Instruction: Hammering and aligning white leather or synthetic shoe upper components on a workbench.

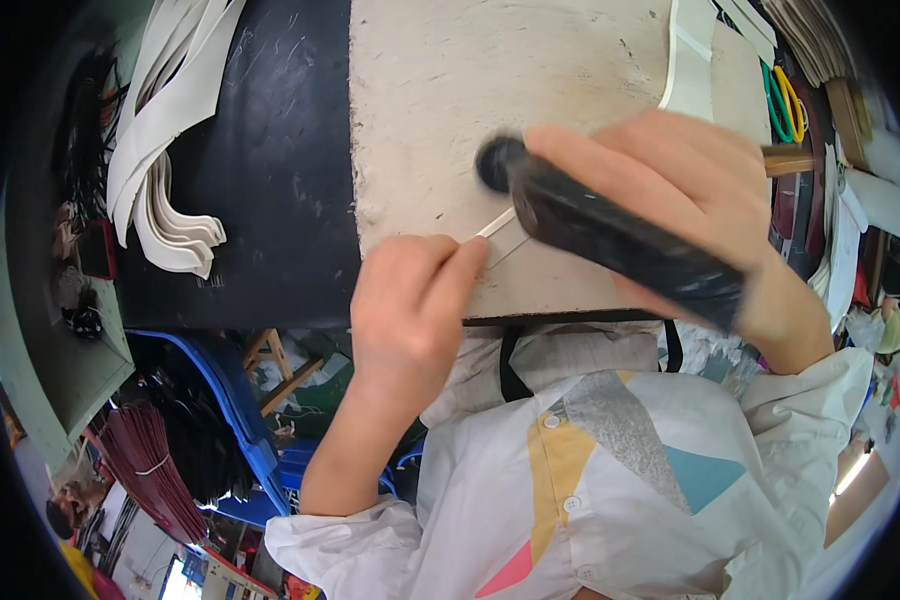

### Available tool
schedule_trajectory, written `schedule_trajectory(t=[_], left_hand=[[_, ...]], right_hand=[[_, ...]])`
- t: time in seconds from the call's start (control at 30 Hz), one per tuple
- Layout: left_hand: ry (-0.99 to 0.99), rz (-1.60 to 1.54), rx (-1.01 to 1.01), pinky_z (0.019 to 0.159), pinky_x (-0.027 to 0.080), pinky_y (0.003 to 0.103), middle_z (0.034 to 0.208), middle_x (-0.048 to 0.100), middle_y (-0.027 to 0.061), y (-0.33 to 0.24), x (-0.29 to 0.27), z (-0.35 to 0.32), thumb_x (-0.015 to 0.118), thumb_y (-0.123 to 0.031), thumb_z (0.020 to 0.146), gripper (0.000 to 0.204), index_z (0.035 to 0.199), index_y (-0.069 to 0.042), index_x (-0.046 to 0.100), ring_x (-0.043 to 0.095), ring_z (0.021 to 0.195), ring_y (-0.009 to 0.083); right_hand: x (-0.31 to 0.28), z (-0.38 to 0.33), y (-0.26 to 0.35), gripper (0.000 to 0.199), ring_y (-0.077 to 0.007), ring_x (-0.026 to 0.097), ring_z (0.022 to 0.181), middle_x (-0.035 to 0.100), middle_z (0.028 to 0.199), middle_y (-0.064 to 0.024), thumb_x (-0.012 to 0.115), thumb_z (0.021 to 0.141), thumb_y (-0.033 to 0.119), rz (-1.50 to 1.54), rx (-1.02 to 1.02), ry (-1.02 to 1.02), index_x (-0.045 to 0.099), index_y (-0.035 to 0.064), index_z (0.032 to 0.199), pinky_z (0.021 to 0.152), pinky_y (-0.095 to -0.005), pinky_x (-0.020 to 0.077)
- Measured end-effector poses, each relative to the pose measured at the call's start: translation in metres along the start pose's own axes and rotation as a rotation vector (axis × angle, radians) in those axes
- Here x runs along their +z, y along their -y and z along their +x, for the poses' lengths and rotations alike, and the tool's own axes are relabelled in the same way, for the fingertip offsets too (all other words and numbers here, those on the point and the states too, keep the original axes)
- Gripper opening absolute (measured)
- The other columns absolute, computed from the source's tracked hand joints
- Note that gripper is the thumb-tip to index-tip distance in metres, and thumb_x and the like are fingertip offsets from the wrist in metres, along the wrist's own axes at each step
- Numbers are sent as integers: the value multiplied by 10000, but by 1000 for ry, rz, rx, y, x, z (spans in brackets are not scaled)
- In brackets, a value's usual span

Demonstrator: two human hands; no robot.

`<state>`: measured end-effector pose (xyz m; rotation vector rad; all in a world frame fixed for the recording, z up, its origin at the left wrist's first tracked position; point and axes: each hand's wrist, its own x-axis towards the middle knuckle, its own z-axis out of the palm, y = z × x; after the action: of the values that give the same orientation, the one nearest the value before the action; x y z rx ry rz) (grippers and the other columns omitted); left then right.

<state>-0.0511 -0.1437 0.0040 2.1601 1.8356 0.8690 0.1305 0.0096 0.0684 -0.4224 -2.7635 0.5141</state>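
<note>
Here, at a worn workbench, the left hand (410,300) pinches the near end of a thin pale strip (497,224) between thumb and fingertips, closed tight on it, holding it flat on a cream board (490,80). The right hand (670,190) is wrapped fully around the dark handle of a hammer (590,225), whose round black head hangs just above the strip's far end, blurred with motion. The risk looks plain: the head sits very near the left fingertips, and a blow landing slightly off could catch them, or knock the strip askew if the pinch slackens. The motion blur suggests speed, which would leave little margin. The cream board is scuffed and stained, lying partly over a black mat (270,150) that covers the rest of the bench. On the mat's far left lies a stack of curved white pieces (170,130). Past the right hand are more pale sheets and a pair of scissors with green and yellow handles (785,100). Below the bench edge, a blue plastic crate (240,400) and bundled dark red cord (145,460) crowd the floor.
</note>
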Motion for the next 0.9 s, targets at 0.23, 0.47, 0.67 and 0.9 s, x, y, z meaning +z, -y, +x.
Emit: schedule_trajectory(t=[0.23,0.47,0.67,0.9], left_hand=[[37,435,22,815,498,359,1109,678,184,-36,13,-29,631,-34,800,322,1103,54,696,646,960,271],[2,553,-123,966,376,391,1117,681,93,-50,18,-31,639,-163,872,261,1095,-59,726,636,976,198],[-35,355,-208,831,339,392,881,594,7,-47,11,-16,753,-248,827,291,1070,-90,723,558,805,184],[-195,88,-97,604,377,323,663,523,25,-15,20,8,698,37,669,323,975,-57,733,522,591,190]], right_hand=[[9,6,1,501,-284,654,681,680,830,-95,702,687,152,-67,-51,35,693,13,1168,601,-368,509],[18,22,6,539,-241,643,665,667,808,-57,755,661,204,-69,-94,5,692,23,1164,577,-343,498],[30,11,0,526,-236,642,641,674,798,-62,737,642,109,43,-59,43,702,50,1163,552,-333,487],[-5,-33,-36,303,-167,686,1001,730,1135,-104,714,867,-44,-20,366,-435,699,-29,1169,886,-297,534]])
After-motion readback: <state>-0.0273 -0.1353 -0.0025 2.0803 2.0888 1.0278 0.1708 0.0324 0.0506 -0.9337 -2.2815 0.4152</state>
